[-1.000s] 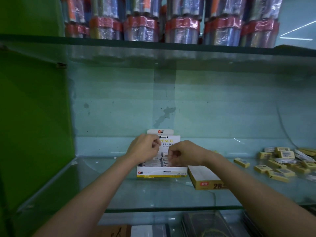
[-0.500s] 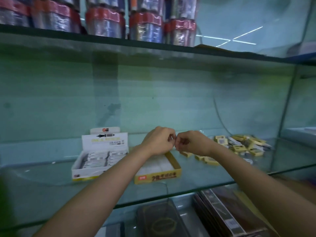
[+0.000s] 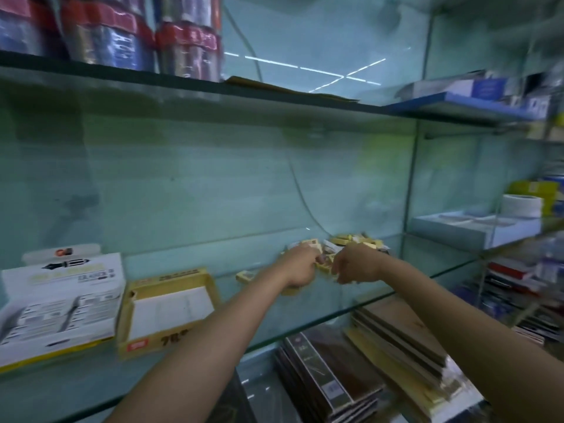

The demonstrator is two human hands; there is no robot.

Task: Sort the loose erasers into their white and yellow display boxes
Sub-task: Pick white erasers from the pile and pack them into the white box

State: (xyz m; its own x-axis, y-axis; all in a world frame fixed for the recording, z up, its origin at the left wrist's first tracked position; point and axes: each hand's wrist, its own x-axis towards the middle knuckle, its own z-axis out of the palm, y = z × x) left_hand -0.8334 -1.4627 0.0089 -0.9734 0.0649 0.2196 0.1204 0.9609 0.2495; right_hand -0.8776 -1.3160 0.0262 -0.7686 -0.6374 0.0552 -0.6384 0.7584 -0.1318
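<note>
While both hands reach the eraser pile (image 3: 351, 244), one loose eraser (image 3: 246, 275) lies apart.

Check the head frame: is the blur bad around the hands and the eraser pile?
Head view: motion blur smears the eraser pile, the left hand and the right hand; print on the white box and yellow box is unreadable; ceiling lights glare as streaks in the glass; the shelf edge bows from wide-angle distortion.
</note>
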